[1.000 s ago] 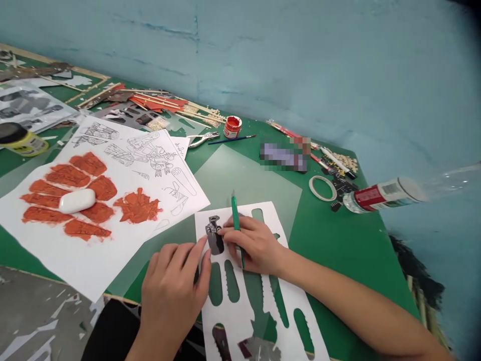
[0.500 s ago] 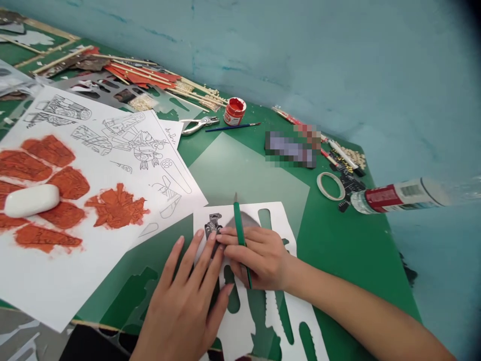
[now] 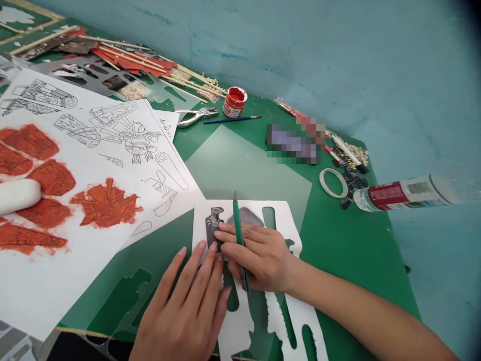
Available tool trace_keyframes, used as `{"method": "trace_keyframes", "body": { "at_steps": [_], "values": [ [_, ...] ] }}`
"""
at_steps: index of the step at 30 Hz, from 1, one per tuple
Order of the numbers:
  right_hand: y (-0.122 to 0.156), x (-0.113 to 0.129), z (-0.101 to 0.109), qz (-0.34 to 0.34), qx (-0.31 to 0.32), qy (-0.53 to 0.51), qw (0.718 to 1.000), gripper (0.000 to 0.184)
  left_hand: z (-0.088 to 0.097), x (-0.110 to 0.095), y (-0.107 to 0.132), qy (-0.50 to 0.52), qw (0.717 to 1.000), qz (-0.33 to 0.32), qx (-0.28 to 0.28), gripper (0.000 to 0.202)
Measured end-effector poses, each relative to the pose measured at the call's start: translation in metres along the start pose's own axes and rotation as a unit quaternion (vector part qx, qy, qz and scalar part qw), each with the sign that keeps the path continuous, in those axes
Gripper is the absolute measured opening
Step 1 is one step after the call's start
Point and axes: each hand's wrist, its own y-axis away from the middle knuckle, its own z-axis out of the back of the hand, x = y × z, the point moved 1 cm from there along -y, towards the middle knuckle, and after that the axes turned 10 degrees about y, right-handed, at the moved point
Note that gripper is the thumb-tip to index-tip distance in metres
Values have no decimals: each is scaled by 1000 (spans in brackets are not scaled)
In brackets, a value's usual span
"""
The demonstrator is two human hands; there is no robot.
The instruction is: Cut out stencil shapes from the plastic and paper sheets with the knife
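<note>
White paper with several cut-out openings (image 3: pixel 276 213) lies in front of me. Near its upper left is a small dark printed figure (image 3: pixel 215 220), partly covered by my fingers. My left hand (image 3: pixel 184 296) rests flat on the sheet, fingers stretched out, their tips at the figure's lower end. In my right hand (image 3: pixel 259 255) a slim green craft knife (image 3: pixel 238 225) is held between the fingers, its pointed tip up and away from the paper. The right fingertips touch the figure's right side. A translucent sheet (image 3: pixel 240 160) extends out behind the white paper.
To the left lie drawing sheets (image 3: pixel 93 260) with orange-painted shapes and a white case (image 3: pixel 17 195). Behind are hole-punch pliers (image 3: pixel 195 117), a red paint jar (image 3: pixel 235 103), a brush (image 3: pixel 233 120) and wooden sticks (image 3: pixel 131 60). A tape roll (image 3: pixel 333 183) and bottle (image 3: pixel 402 194) are at right.
My left hand has slid slightly down, and more of the dark figure shows. The right hand still holds the craft knife, now slightly more upright. The view has shifted a little.
</note>
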Motion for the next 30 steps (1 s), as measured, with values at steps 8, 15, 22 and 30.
{"method": "trace_keyframes", "body": {
  "at_steps": [8, 15, 22, 30],
  "values": [
    [-3, 2, 2, -3, -23, 41, 999, 20, -5, 1, 2, 10, 1000, 3, 4, 45],
    [0, 1, 0, -12, -9, 19, 1000, 25, -2, 6, 5, -7, 999, 30, 16, 50],
    [0, 0, 2, 4, -3, 13, 1000, 20, 3, 9, 9, -9, 1000, 5, 25, 51],
    [-4, 0, 4, 14, -2, 21, 1000, 15, 4, 11, 4, 8, 999, 11, 35, 55]
  ]
}}
